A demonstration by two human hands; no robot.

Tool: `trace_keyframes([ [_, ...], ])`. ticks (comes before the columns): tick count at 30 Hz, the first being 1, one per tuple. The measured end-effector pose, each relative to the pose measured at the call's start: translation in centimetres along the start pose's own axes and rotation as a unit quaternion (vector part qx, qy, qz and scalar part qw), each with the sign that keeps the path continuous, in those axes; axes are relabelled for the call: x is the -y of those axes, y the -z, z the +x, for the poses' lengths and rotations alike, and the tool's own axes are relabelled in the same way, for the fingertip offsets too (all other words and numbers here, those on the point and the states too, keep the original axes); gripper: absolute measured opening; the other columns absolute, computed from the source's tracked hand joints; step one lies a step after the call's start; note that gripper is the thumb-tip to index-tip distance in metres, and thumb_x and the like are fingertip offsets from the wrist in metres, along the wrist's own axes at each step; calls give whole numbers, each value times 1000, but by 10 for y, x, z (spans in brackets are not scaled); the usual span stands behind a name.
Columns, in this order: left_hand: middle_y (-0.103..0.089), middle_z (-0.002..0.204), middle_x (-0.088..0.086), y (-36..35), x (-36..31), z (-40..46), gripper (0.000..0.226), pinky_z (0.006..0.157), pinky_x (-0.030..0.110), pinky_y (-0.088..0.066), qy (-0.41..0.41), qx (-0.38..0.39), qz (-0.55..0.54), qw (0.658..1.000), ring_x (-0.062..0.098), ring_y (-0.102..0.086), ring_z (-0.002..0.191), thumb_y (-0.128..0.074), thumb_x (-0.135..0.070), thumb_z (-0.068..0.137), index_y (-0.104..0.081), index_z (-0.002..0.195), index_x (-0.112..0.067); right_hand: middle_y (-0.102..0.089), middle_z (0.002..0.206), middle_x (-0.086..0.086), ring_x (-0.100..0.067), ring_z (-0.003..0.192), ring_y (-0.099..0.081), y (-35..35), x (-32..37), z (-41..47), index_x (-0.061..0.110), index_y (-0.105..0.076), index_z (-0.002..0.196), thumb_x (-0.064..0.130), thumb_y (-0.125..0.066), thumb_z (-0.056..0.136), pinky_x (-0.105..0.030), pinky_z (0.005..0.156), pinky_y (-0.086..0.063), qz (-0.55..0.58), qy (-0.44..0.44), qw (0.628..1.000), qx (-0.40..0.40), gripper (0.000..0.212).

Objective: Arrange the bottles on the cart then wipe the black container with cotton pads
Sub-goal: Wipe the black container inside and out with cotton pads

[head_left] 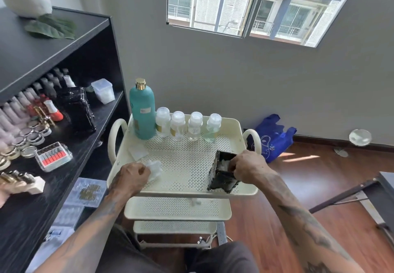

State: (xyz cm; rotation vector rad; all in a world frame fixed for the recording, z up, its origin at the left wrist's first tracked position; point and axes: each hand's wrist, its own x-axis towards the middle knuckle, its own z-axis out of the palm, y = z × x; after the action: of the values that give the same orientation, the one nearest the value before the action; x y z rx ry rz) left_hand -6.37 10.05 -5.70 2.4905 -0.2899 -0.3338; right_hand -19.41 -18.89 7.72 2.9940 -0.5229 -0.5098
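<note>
A cream perforated cart (pixel 183 166) stands in front of me. Along the far edge of its top tray stand a tall teal bottle (pixel 142 112) with a gold cap and several small clear bottles (pixel 185 126) in a row. A black container (pixel 221 175) rests tilted at the tray's near right. My right hand (pixel 247 166) grips its upper rim, with fingers at the opening, where something white shows inside. My left hand (pixel 130 176) is at the tray's near left, closed on a clear packet of cotton pads (pixel 154 167). Another pad or packet (pixel 137 152) lies just beyond it.
A black shelf unit (pixel 64 123) on the left holds nail polish bottles, jars, a black case (pixel 76 110) and a clear tub (pixel 103 91). A blue bag (pixel 273 138) lies on the wooden floor by the grey wall. A dark table edge (pixel 381 189) is at right.
</note>
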Motion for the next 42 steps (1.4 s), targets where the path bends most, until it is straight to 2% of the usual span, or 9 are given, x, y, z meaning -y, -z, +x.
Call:
trace_keyframes([
  [4,-66,72,1,1,-1,0,36,61,34,-52,11,-2,-12,1000,20,-64,64,-47,-42,92,-64,68,-21,-67,108,5,-18,94,-62,3,-6,0,30,-71,109,16,-51,87,-30,76,-54,12,18,1000,14,33],
  [9,-69,82,-6,3,-3,-3,19,69,34,-56,5,-26,-50,998,17,-66,76,-57,-39,90,-70,84,-26,-51,117,14,-8,91,-51,-15,-39,-19,34,-60,123,27,-63,82,-34,91,-47,252,47,944,-209,41],
  [11,-71,87,-5,5,-6,-5,15,75,35,-56,-3,-39,-77,996,17,-67,83,-65,-34,88,-72,89,-21,-39,125,12,-10,97,-52,-27,-49,-20,37,-43,138,33,-72,77,-33,92,-46,315,63,934,-158,67],
  [14,-71,82,-6,11,-8,-7,5,66,27,-50,2,-49,-124,991,15,-67,80,-73,-24,83,-69,82,-21,-33,138,14,-9,116,-48,-46,-54,-16,37,-25,148,40,-76,71,-35,96,-47,351,83,931,-60,93],
  [19,-68,85,-1,19,-16,-9,14,61,19,-47,-45,-88,-138,986,16,-66,79,-72,-8,83,-63,94,-13,-44,143,3,-11,109,-58,-60,-43,-10,31,-29,148,17,-73,75,-42,96,-50,390,72,913,-96,86],
  [24,-66,92,0,22,-22,-6,15,73,31,-56,-151,-65,-47,985,12,-63,79,-70,-18,88,-68,103,-19,-45,144,6,-9,102,-62,-60,-42,-9,33,-30,148,15,-73,75,-39,95,-51,409,67,906,-87,86],
  [31,-60,77,-3,16,-32,-7,26,58,25,-42,-88,-46,-73,992,12,-55,68,-82,-31,76,-60,79,-19,-45,145,7,-9,101,-62,-55,-43,-10,32,-29,148,13,-75,77,-28,90,-48,409,64,907,-78,87],
  [37,-69,95,-2,21,-34,-4,35,78,32,-54,-1,64,-164,984,16,-67,87,-77,-45,80,-70,98,-16,-45,145,5,-10,100,-62,-56,-43,-12,31,-29,148,11,-75,78,-27,90,-47,416,62,904,-77,86],
  [42,-75,82,2,23,-24,1,11,85,46,-59,44,-14,-207,977,21,-72,81,-73,-28,86,-74,86,-17,-45,146,5,-8,96,-63,-56,-43,-11,30,-30,149,10,-74,78,-23,86,-46,421,60,902,-78,86],
])
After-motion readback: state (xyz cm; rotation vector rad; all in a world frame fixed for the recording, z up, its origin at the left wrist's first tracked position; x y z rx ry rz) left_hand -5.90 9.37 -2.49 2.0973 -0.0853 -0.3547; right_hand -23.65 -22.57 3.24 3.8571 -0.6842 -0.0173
